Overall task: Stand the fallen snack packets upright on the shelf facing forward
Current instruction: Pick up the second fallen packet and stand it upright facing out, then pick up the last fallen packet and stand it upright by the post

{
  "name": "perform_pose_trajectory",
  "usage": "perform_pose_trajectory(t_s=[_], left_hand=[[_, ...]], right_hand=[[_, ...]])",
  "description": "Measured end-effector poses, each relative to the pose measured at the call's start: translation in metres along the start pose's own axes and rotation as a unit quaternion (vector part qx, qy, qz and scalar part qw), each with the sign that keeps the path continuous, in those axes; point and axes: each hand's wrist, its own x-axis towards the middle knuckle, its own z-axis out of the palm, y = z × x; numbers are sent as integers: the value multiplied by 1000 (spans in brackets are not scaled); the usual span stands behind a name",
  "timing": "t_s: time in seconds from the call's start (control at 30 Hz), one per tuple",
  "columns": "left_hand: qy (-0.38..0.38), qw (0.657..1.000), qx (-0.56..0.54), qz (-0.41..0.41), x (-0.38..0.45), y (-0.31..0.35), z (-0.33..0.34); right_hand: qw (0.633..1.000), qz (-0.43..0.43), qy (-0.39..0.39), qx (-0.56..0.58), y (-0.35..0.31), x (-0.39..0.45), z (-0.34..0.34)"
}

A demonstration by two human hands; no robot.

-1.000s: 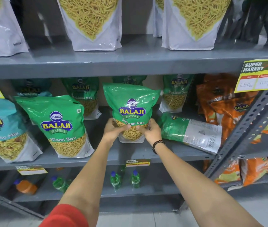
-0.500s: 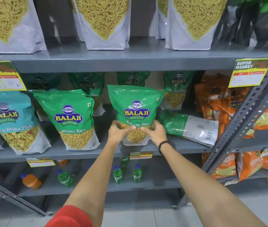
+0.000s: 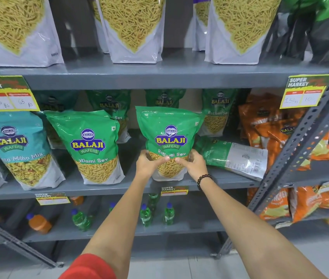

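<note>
A green Balaji Ratlami Sev packet (image 3: 169,129) stands upright on the middle grey shelf (image 3: 99,187), label facing me. My left hand (image 3: 148,165) grips its lower left side and my right hand (image 3: 194,165), with a black bead bracelet on the wrist, grips its lower right. Just right of it another green packet (image 3: 234,156) lies fallen on its side, back label showing. A second upright green Ratlami Sev packet (image 3: 91,146) stands to the left.
A teal Mitha Mix packet (image 3: 16,148) stands at far left. Orange packets (image 3: 268,121) crowd the right end behind a slanted grey upright (image 3: 300,146). More green packets (image 3: 218,109) stand at the shelf's back. Large sev bags (image 3: 133,27) fill the top shelf; bottles (image 3: 145,215) stand below.
The view has shifted left and slightly closer. Both hands stay on the lower part of the middle green packet, which stands a little straighter than a second ago.
</note>
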Motion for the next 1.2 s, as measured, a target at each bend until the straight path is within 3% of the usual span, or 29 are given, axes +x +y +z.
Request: perform_pose_trajectory(t_s=[0.5, 0.57, 0.7, 0.77, 0.93, 1.07, 1.2], left_hand=[[-12, 999, -30, -3, -19, 5, -4], [34, 999, -17, 12, -27, 5, -1], [200, 975, 37, 91, -54, 15, 13], [213, 968, 25, 132, -66, 20, 25], [138, 976, -18, 164, -79, 33, 73], [43, 987, 16, 155, -78, 32, 119], [-6, 997, 34, 74, -61, 29, 165]], right_hand=[[1000, 27, -10, 9, -3, -6, -2], [999, 31, -5, -1, -2, -7, -5], [998, 55, 18, -15, 1, -14, -18], [997, 58, 43, -17, 3, -17, -29], [992, 72, 97, -33, 10, -20, -63], [989, 75, 109, -72, 10, -15, -95], [978, 81, 110, -160, 14, 2, -130]])
